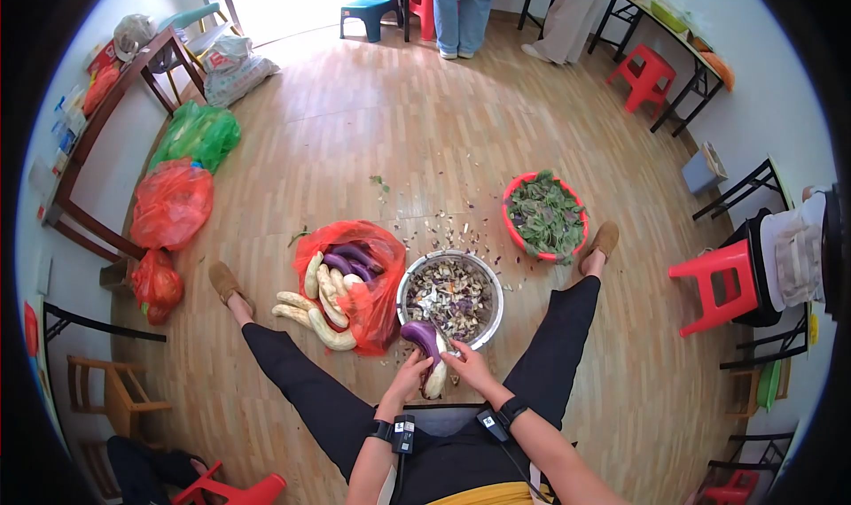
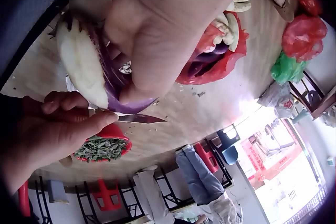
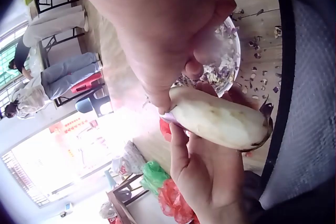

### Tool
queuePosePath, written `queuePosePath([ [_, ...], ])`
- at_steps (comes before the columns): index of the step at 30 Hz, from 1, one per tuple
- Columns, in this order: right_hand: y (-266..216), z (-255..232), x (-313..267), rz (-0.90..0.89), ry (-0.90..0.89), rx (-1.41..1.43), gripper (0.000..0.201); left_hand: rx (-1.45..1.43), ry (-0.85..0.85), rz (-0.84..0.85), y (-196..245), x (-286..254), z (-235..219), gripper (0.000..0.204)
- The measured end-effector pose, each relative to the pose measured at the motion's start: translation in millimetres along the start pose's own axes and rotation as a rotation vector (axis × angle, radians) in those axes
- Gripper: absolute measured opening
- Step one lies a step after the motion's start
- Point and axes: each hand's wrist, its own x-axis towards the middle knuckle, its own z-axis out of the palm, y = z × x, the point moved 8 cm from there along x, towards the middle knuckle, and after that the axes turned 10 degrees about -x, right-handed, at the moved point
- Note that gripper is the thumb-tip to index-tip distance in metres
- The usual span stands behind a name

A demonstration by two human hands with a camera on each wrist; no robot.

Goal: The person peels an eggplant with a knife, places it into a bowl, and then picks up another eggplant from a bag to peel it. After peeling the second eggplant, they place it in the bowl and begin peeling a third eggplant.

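Note:
A partly peeled eggplant (image 1: 420, 335) is held by my left hand (image 1: 408, 376) above my lap, its pale flesh bared along one side and purple skin left on the other. In the left wrist view my right hand (image 2: 68, 129) grips a small knife (image 2: 140, 119), the blade lying close along the eggplant's skin. Its bared flesh faces up in the right wrist view, the stem cap still on. Just beyond both hands stands a metal bowl (image 1: 499, 303) full of purple and white peelings.
A red plastic bag (image 1: 383, 303) with purple and peeled eggplants lies left of the bowl. A red basin (image 1: 509, 223) of green leaves stands to its right. Scraps dot the wooden floor (image 1: 337, 151). Red and green bags (image 1: 173, 204), stools and tables line the walls; other people stand at the back.

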Motion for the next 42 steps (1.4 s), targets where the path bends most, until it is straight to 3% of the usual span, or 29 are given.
queuePosePath([
  [3,13,-3,7,0.013,0.076,-0.070,0.052,0.023,-0.041,0.006,2,-2,5,0.057],
  [7,24,-10,7,0.098,0.148,0.050,0.055,0.090,-0.006,-0.028,-3,-4,7,0.063],
  [9,25,-11,7,0.132,0.154,0.064,0.057,0.187,0.055,0.002,-2,-4,3,0.068],
  [12,25,-14,8,0.119,0.178,0.013,0.057,0.349,0.015,0.042,-1,-2,7,0.075],
  [15,17,-18,4,0.106,0.201,0.042,0.073,0.466,-0.007,0.083,-3,-4,13,0.072],
  [20,17,-17,5,0.195,0.138,0.407,0.074,0.366,-0.095,0.040,8,-11,20,0.063],
  [22,12,-16,5,0.195,0.120,0.467,0.075,-0.050,-0.130,-0.091,4,-12,21,0.056],
  [23,9,-16,4,0.197,0.107,0.528,0.076,-0.050,-0.131,-0.088,7,-13,20,0.056],
  [26,9,-18,0,0.227,0.074,0.434,0.072,-0.210,-0.216,-0.128,10,-23,32,0.049],
  [28,4,-17,-1,0.190,0.074,0.416,0.071,0.030,-0.088,-0.166,7,-26,29,0.050],
  [31,13,-12,6,0.083,0.094,0.331,0.067,0.260,-0.181,-0.139,-3,-17,22,0.053],
  [32,18,-11,11,0.012,0.118,0.267,0.064,0.260,-0.180,-0.139,-4,-16,19,0.053],
  [36,18,-8,9,0.049,0.075,0.199,0.061,0.224,-0.118,-0.157,-2,-16,15,0.057],
  [42,17,-14,10,-0.027,0.165,0.046,0.056,0.168,-0.090,-0.119,-1,-14,15,0.054],
])
